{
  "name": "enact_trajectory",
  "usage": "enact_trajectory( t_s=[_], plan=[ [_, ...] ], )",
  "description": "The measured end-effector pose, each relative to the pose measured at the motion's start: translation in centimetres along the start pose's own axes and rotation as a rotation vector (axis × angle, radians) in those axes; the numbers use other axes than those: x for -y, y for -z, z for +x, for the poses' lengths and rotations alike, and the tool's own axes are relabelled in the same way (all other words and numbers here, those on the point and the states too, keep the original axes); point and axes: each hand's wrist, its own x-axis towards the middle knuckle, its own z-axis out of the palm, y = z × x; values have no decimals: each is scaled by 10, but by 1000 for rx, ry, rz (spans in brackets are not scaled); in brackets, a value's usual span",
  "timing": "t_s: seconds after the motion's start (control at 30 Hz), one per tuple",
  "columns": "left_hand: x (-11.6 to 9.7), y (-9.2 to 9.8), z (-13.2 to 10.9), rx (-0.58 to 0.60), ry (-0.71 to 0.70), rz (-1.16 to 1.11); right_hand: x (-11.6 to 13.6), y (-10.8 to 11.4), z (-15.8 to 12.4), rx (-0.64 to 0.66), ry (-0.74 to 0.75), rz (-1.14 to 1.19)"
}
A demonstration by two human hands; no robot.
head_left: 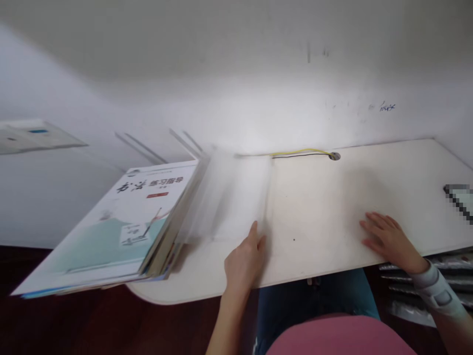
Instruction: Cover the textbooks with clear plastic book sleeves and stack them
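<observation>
A blurred, see-through plastic sheet [236, 197] lies at the left part of the white desk, beside the stack of books. My left hand [244, 259] is at its near right corner, index finger stretched forward, the other fingers curled round the edge. Further right, my right hand [388, 241] rests on the desktop with its fingers spread and nothing in it. The stack of books [148, 222] has a white and pale green cover on top and juts over the desk's left end.
The white desk [314, 207] stands against a wall with pen marks [387, 107]. Yellow and black cords [301, 152] run into a cable hole [334, 156]. At the right edge lies a dark-rimmed, pixelated object [460, 199]. A wall socket plate [37, 135] is at the left.
</observation>
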Motion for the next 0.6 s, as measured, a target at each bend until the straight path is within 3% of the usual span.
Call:
enact_trajectory(
  t_s=[0.07,0.13,0.2,0.27,0.33,0.4,0.43,0.6],
  plan=[
    [11,14,2,-123,-31,-29,1,2,4,-62,-11,-10],
    [30,39,12,-343,-71,-36,1,5,7,-124,-6,-13],
    [55,69,30,-585,-86,8,-1,5,11,-167,15,-8],
    [81,95,54,-683,-37,71,-3,3,14,-187,36,-2],
    [103,108,74,-523,72,136,-6,1,17,-192,53,1],
    [115,108,84,-263,165,160,-8,-1,19,-189,65,-5],
    [117,104,84,-201,182,186,-9,-2,20,-193,69,-7],
    [110,87,55,-167,190,315,-11,-4,22,-204,85,-3]
  ],
)
